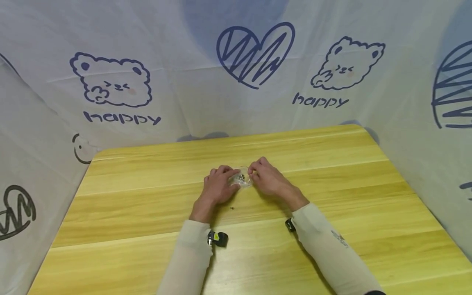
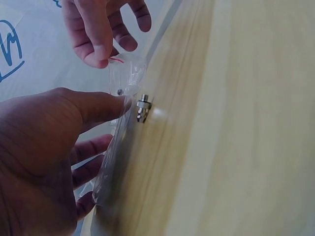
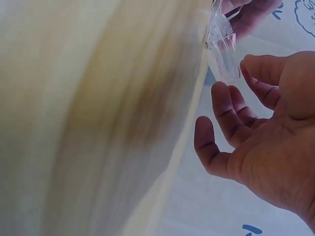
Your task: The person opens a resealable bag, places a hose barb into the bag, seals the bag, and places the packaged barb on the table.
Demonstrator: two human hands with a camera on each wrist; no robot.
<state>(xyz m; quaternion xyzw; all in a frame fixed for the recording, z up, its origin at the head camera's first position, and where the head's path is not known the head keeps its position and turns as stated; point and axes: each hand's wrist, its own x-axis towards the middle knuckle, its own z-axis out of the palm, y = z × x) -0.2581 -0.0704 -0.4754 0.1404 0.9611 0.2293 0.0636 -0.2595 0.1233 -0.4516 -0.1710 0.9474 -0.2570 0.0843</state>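
Note:
A small clear zip bag (image 1: pixel 245 184) with a red line along its mouth is held between both hands near the middle of the table. Several small metal parts (image 1: pixel 241 178) show inside it. My left hand (image 1: pixel 218 186) grips the bag, thumb on one face and fingers on the other. At the mouth end, thumb and forefinger of my right hand (image 1: pixel 271 180) pinch the edge by the red line, the other fingers loosely bent. One loose metal fitting (image 2: pixel 142 109), narrow at one end with a wider collar, lies on the table on the near side of the bag.
The wood-grain table (image 1: pixel 140 213) has a rounded far edge against a white cloth (image 1: pixel 184 94) printed with bears and hearts. Black straps (image 1: pixel 220 239) sit at the wrists over light sleeves (image 1: pixel 188 254).

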